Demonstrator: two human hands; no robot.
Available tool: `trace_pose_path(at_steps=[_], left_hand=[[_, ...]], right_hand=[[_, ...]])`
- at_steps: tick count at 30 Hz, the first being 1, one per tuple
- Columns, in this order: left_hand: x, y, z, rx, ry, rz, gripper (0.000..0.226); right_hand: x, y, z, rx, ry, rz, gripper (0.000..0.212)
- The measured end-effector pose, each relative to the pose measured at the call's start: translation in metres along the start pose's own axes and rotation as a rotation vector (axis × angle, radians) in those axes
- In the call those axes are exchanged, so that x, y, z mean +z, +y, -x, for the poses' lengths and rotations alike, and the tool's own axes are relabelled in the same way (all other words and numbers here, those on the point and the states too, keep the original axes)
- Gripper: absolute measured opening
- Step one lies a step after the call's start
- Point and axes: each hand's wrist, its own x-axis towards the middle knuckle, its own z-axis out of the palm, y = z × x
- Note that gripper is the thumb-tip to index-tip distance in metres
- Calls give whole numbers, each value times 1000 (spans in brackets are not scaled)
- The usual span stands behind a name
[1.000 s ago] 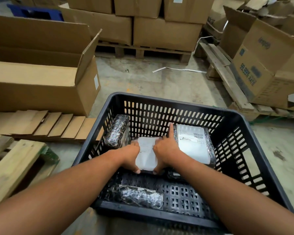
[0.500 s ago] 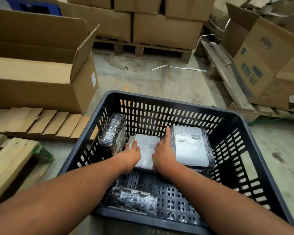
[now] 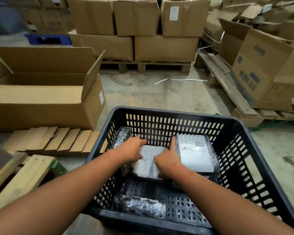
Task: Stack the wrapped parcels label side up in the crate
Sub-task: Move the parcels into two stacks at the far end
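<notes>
Inside the black crate [image 3: 255, 150], a wrapped parcel [image 3: 148, 161] with its white label up is held between both hands. Compared with half a second ago, the left hand [image 3: 131, 152] has been moved from the parcel's near left edge to its far left corner, with the fingers [image 3: 140, 140] now reaching toward the crate's far wall. The right hand [image 3: 167, 162] is pressed along the parcel's right edge, the index finger stretched out against the labelled parcel [image 3: 194, 154] lying just beside it on the right. The fingers of both hands are spread and laid on the parcel rather than closed round it. The parcel appears to have been pushed farther in, so the step in hand is judged to be the final squaring of it against its neighbour. A dark parcel [image 3: 121, 137] is propped on edge at the far left, and another [image 3: 142, 207] lies at the near wall; no label is seen on either, so both are judged unplaced as yet.
</notes>
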Motion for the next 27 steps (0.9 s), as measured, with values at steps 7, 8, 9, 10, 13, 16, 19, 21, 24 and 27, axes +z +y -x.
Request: trace_pose_path(at_steps=[7, 8, 9, 10, 13, 16, 19, 21, 24, 27], left_hand=[[-82, -39, 38, 13, 269, -204, 63], [-85, -46, 43, -56, 241, -196, 69], [-85, -52, 47, -126, 185, -160, 77], [-84, -57, 51, -178, 124, -94, 85], [-77, -63, 55, -188, 80, 129, 95], [-77, -61, 54, -200, 120, 208, 101], [-78, -58, 55, -219, 125, 214, 112], [-79, -56, 55, -220, 119, 204, 110], [-80, -55, 56, -228, 118, 167, 107], [-80, -53, 56, -245, 118, 146, 106]], right_hand=[[-32, -6, -3, -77, 318, -804, 57], [-37, -11, -4, -123, 344, -964, 62], [-43, -15, -5, -174, 338, -1063, 71], [-47, -19, -7, -227, 310, -1091, 82], [-51, -37, -16, -322, 221, -1031, 109], [-51, -50, -24, -250, 319, -1081, 105], [-46, -54, -24, -114, 467, -1178, 92], [-40, -56, -21, -53, 513, -1304, 83], [-36, -58, -16, -34, 501, -1472, 79], [-36, -56, -13, -17, 503, -1566, 82]])
